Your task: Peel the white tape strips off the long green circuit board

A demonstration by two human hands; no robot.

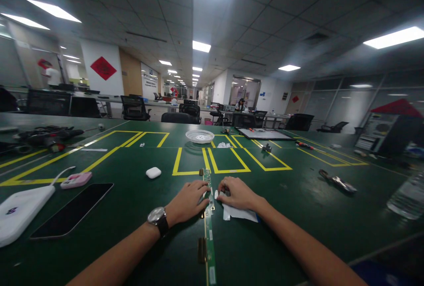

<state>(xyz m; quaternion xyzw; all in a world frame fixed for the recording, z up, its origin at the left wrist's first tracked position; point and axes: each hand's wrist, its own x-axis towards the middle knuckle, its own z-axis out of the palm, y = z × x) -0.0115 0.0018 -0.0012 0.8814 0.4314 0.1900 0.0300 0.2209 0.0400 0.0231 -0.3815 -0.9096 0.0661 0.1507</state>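
One circuit board [209,225], partly hidden

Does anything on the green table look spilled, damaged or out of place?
Nothing looks spilled. A crumpled white scrap, perhaps tissue or plastic, lies loose near the round white plastic basket, looking like litter. Any fine damage on the long, narrow green circuit board is too small to tell.

room: between phone [74,211] and watch [157,216] | obstacles: circuit board [210,228], basket [208,136] ahead
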